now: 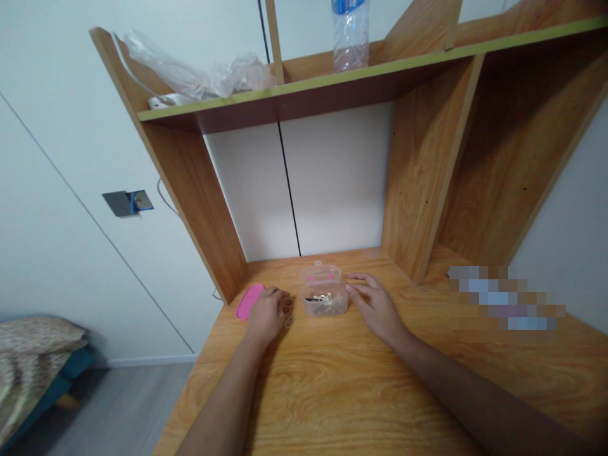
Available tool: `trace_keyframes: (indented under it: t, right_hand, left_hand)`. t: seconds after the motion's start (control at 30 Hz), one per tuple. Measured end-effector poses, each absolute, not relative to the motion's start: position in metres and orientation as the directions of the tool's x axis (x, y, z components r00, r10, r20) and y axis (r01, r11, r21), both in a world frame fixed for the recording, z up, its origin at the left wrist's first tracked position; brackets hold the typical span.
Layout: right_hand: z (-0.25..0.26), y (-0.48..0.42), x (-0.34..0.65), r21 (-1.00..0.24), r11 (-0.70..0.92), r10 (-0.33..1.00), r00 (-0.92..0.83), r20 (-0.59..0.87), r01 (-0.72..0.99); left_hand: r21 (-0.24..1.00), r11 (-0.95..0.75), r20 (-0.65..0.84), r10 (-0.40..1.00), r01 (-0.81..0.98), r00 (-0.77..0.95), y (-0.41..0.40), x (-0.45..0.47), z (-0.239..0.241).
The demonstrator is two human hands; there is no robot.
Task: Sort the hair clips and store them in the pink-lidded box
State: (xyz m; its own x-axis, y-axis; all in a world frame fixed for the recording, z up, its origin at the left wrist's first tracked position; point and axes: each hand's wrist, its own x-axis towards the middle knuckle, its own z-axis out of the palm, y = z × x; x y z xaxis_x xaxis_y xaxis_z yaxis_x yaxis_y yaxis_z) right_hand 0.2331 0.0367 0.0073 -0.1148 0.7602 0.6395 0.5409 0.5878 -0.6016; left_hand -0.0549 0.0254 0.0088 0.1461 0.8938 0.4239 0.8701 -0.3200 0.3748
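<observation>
A small clear plastic box (325,306) stands on the wooden desk with its hinged lid (321,273) tipped open behind it. Inside lie silvery and dark small items, too small to name; pink spots show at the lid. My right hand (379,310) is at the box's right side, thumb against the rim and fingers spread. To the left, my left hand (266,311) rests low over the desk, fingers bent and their undersides hidden. Beside its fingertips are small dark rings (287,308) and a pale ring (289,322). A pink lid (249,301) lies flat left of that hand.
Wooden side panels (190,209) and an upright divider (422,171) frame the desk. Overhead, a shelf (304,92) carries plastic bags (209,76) and a clear bottle (350,38). A blurred patch (503,301) covers something at the right. At lower left is a bed (38,367).
</observation>
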Motion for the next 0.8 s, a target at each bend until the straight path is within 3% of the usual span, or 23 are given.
trace_keyframes:
  t: [0.3,0.8]
  right_hand:
    - [0.009,0.037,0.233,-0.641,0.571,0.779,-0.092,0.62,0.514]
    - [0.009,0.037,0.234,-0.647,0.578,0.776,-0.088,0.625,0.497]
  left_hand:
    - [0.413,-0.388,0.367,0.899,0.824,0.239,0.029,-0.054,0.0]
    - [0.59,-0.335,0.385,0.916,0.735,0.108,0.034,-0.049,-0.007]
